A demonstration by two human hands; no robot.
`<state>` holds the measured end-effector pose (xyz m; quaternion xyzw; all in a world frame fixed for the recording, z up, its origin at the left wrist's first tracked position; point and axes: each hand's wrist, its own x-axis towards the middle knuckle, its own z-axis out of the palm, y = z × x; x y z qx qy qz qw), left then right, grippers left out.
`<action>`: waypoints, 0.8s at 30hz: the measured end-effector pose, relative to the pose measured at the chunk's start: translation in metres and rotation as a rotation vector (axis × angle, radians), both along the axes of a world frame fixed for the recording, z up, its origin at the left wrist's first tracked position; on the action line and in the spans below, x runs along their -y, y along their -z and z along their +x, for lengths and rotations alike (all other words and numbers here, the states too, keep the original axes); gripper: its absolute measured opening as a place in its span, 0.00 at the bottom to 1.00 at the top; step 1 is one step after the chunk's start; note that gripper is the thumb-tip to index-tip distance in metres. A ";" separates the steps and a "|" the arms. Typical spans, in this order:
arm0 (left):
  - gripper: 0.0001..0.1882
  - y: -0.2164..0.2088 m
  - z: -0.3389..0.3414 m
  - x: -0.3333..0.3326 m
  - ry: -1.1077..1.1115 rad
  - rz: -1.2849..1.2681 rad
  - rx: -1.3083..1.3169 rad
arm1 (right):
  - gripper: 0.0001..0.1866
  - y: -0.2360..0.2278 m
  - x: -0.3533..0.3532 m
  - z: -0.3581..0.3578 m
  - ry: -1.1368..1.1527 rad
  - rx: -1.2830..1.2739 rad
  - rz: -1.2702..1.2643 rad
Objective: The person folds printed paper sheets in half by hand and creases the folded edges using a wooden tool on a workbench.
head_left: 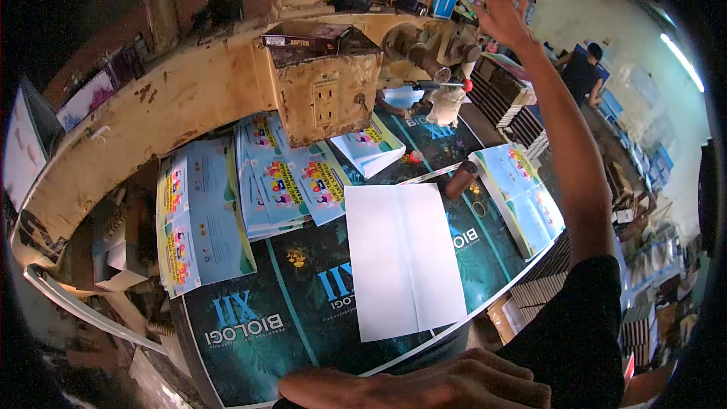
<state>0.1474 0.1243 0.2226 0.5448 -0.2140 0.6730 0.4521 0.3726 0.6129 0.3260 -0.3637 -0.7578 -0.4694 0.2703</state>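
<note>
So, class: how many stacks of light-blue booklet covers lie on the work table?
4: far-left stack, fanned middle stack, small stack under the machine, right-edge stack. Others may be hidden.

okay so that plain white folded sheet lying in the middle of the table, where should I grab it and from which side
Take the plain white folded sheet at its near short edge, which lies at the front rim of the dark teal printed table covering. Come from the near side, where your left hand rests. The sheet lies flat, so lift that bare edge; booklet stacks crowd the far end.

Bare forearms – black short sleeve (583, 318) – no gloves.
</note>
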 end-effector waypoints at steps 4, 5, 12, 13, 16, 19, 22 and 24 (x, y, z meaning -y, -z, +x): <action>0.29 -0.002 -0.003 -0.004 0.009 -0.003 0.008 | 0.19 0.000 0.001 -0.005 -0.060 -0.010 -0.009; 0.29 -0.001 -0.002 -0.005 0.010 0.007 0.007 | 0.19 -0.001 0.001 -0.006 -0.062 -0.009 -0.010; 0.26 -0.003 -0.002 -0.003 0.046 -0.057 0.020 | 0.23 -0.002 -0.018 0.000 0.029 0.026 -0.049; 0.26 -0.003 -0.003 -0.004 0.042 -0.059 0.019 | 0.24 0.000 -0.019 -0.003 0.108 -0.001 -0.076; 0.26 -0.003 -0.004 -0.008 0.020 -0.007 -0.004 | 0.26 -0.006 -0.015 0.001 -0.059 0.066 0.000; 0.25 -0.008 -0.006 -0.004 0.033 -0.034 0.005 | 0.25 -0.005 -0.003 0.003 -0.316 -0.123 -0.075; 0.25 -0.013 -0.008 0.000 0.060 -0.088 -0.004 | 0.27 -0.001 0.023 0.007 -0.042 0.002 0.048; 0.24 -0.006 -0.004 0.000 0.030 -0.036 -0.008 | 0.27 -0.001 0.041 0.005 -0.090 0.027 0.036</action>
